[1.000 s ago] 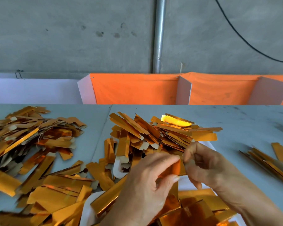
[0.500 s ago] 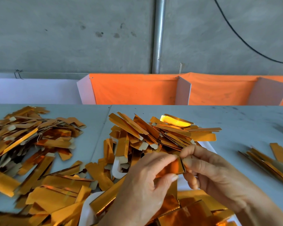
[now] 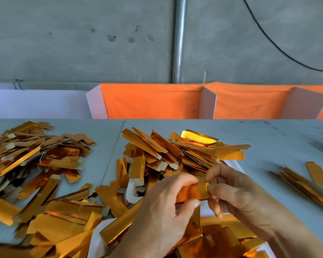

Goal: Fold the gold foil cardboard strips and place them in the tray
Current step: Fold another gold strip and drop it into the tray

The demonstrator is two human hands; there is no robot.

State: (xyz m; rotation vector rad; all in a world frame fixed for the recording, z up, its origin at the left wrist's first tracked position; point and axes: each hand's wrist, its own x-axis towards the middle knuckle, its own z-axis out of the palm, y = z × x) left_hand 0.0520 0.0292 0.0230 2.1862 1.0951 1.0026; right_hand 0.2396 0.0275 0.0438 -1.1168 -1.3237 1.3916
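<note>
pale grey bench [image 3: 268,146] buried in heaps of flat gold foil cardboard strips [image 3: 185,151], white tray [image 3: 132,192] half hidden beneath. left hand [image 3: 162,216] and right hand [image 3: 237,196] both pinch one short gold foil strip [image 3: 194,191] above the pile. looks light, stiff, slick; best held at its ends, creasing along the score.

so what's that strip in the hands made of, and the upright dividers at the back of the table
The strip, pinched between the left hand and right hand, looks like thin cardboard faced with shiny gold foil: it reflects orange, and loose strips nearby show plain pale backs. The dividers look like stiff matte white board, possibly plastic or card; the panels between them look like orange cloth, faintly wrinkled.
</note>
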